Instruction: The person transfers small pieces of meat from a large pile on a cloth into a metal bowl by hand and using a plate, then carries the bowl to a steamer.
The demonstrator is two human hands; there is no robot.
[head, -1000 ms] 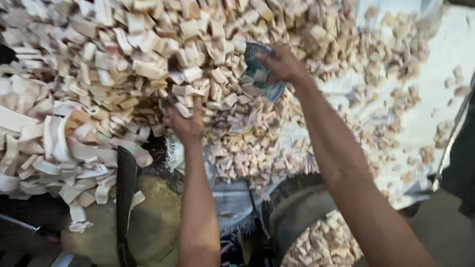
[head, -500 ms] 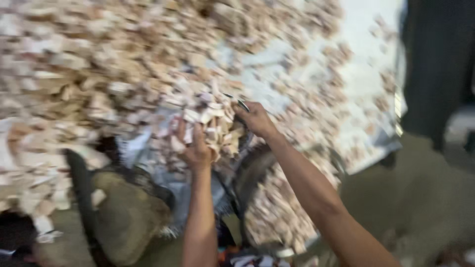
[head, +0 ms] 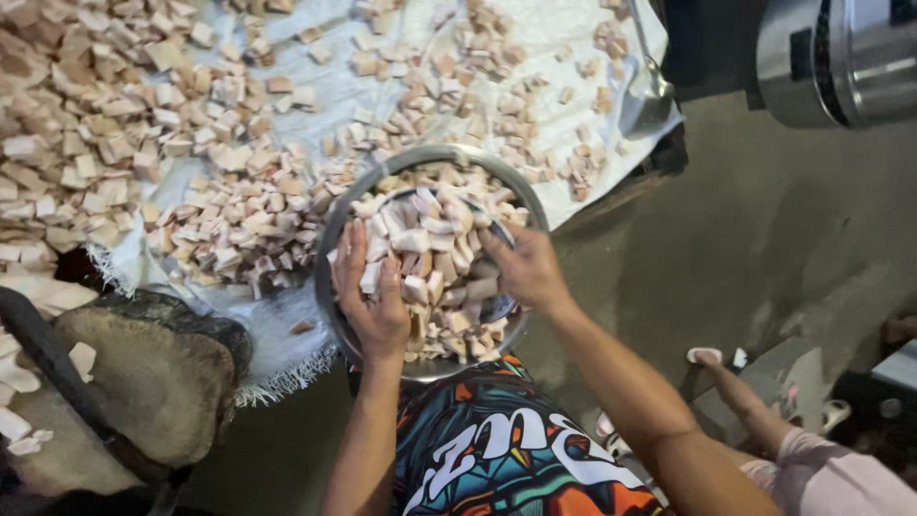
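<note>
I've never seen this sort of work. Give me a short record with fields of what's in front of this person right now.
Container: round metal bowl, heaped with pale cut chunks
Left hand: left hand flat on the chunks at the bowl's near-left side
Right hand: right hand on the chunks at the right side
Behind bowl: white sheet scattered with more pale pieces
Left of bowl: worn brown block
Top right: shiny metal pot

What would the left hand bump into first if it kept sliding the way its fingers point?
The left hand points up and away, already on the cut pieces heaped in the bowl. Going on, it would probably push through them to the bowl's far rim; depth is unclear.
</note>
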